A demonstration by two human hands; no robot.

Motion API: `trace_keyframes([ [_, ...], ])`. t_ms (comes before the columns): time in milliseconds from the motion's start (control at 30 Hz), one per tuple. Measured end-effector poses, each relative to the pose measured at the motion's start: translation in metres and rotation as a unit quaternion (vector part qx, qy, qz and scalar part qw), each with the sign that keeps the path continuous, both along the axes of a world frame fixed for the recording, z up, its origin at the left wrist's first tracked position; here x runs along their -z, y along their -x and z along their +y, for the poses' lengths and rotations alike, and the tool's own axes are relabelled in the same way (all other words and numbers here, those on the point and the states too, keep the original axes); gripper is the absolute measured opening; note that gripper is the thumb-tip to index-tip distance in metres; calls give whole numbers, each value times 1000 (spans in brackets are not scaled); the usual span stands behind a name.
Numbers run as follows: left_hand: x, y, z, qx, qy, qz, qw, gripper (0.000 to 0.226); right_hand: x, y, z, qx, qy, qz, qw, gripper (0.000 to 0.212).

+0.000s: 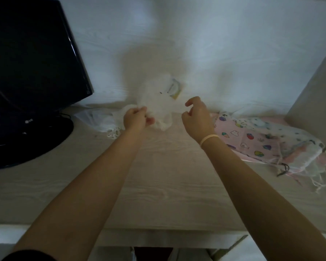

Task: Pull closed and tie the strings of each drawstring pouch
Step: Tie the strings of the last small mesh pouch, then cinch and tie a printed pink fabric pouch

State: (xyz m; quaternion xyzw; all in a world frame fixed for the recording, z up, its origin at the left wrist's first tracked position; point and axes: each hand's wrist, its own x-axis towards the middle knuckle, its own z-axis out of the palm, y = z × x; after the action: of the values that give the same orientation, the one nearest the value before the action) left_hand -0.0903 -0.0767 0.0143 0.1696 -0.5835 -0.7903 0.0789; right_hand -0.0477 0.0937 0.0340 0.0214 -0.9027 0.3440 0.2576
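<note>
A white drawstring pouch (159,99) with a small coloured print hangs blurred above the desk, near the back wall. My left hand (136,118) grips its lower left part. My right hand (197,117) is just to the right of the pouch with thumb and fingers curled as in a pinch; a string between them is too faint to make out. A pile of printed pouches (260,140), pink and white with loose strings, lies on the desk at the right. More white pouches (100,119) with coiled strings lie at the left, behind my left hand.
A black monitor (30,59) on a round base (26,142) stands at the left of the pale wooden desk (158,185). A white wall closes the back. A pale upright panel (316,102) rises at the right edge.
</note>
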Motion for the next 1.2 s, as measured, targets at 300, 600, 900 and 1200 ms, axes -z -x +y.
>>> trace_keyframes([
  [300, 1, 21, -53, -79, 416, -9, 906, 62, 27, 51, -62, -81, -56, -184, 978, 53],
  [600, 24, 27, -71, 198, 813, -37, 546, 48, 45, 71, -94, -169, -54, -243, 954, 68],
  [900, 6, 6, 10, 128, 697, 179, 683, 50, 34, 69, -5, 33, -130, -219, 966, 57],
  [1200, 33, -24, 171, 361, 669, 146, 633, 59, 47, 0, 165, 341, -127, -381, 850, 96],
])
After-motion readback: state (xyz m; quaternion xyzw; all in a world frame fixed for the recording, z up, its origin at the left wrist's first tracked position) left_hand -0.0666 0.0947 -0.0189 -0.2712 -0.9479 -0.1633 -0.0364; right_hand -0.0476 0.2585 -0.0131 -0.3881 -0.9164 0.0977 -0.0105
